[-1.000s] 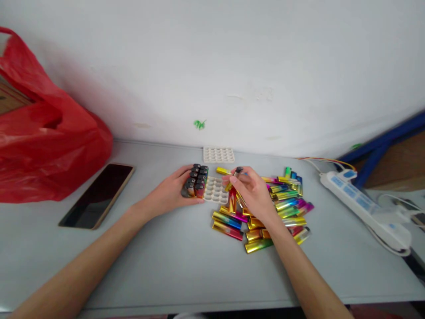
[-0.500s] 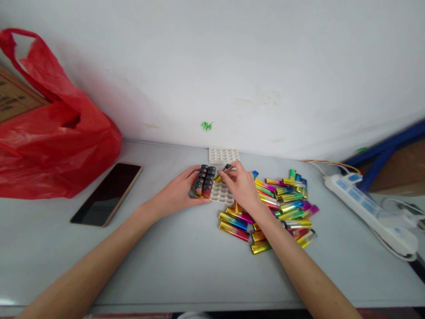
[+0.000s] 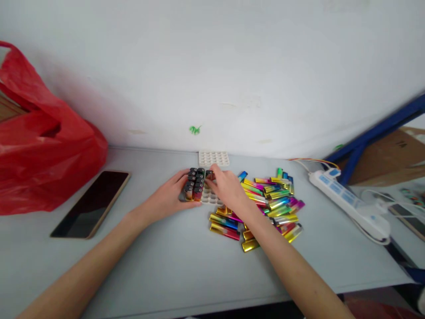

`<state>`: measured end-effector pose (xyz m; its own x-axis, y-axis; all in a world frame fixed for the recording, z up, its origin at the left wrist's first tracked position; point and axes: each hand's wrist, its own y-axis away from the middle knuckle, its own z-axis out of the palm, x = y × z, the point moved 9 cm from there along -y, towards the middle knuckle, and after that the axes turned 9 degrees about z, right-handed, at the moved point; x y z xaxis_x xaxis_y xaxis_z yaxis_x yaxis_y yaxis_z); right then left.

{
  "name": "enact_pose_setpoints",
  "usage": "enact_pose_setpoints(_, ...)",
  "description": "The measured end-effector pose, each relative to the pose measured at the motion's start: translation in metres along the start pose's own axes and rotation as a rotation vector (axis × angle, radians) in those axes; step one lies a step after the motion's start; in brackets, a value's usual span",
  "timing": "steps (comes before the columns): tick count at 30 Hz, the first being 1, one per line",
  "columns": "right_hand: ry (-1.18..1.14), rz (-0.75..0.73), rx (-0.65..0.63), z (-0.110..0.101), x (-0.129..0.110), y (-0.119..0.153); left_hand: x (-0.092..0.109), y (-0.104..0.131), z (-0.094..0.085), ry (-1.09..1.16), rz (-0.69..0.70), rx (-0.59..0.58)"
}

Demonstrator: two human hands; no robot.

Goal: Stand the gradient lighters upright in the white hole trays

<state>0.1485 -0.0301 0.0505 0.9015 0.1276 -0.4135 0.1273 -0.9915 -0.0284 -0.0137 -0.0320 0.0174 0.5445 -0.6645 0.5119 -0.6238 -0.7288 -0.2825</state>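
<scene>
Two rows of lighters (image 3: pixel 195 182) with black tops stand upright in a white tray with round holes (image 3: pixel 208 197). My left hand (image 3: pixel 175 188) curls around the left side of these rows, thumb behind and fingers in front. Between the thumb and fingers of my right hand (image 3: pixel 226 184) is another lighter (image 3: pixel 209 173), upright at the right of the rows; its lower part is hidden, so I cannot tell whether it sits in a hole. Beside and under my right forearm lies a loose pile of shiny lighters (image 3: pixel 280 201) in gold, blue, green, red and purple.
Against the wall lies a second white tray with holes (image 3: pixel 214 158). A phone (image 3: pixel 91 204) and a red plastic bag (image 3: pixel 49 150) are on the left. To the right are a white power strip (image 3: pixel 348 206) with cables, a blue frame (image 3: pixel 375 130) and a cardboard box (image 3: pixel 392 155).
My right hand has brought its lighter from a tilted position to upright, down against the rows in the tray. My left hand keeps its hold. The camera view has shifted to the right.
</scene>
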Motion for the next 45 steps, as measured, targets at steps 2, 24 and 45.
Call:
enact_pose_setpoints(2,-0.008,-0.009,-0.02,0.001,-0.001,0.001,0.0,0.0,-0.001,-0.003,0.006,0.007)
enact_pose_setpoints(24,-0.017,-0.129,-0.195,-0.049,0.131,-0.014,0.003,-0.002,-0.002,-0.034,0.014,-0.016)
enact_pose_setpoints(45,-1.353,0.197,-0.29,-0.014,0.053,0.029,-0.001,0.001,0.002,0.0,0.031,-0.012)
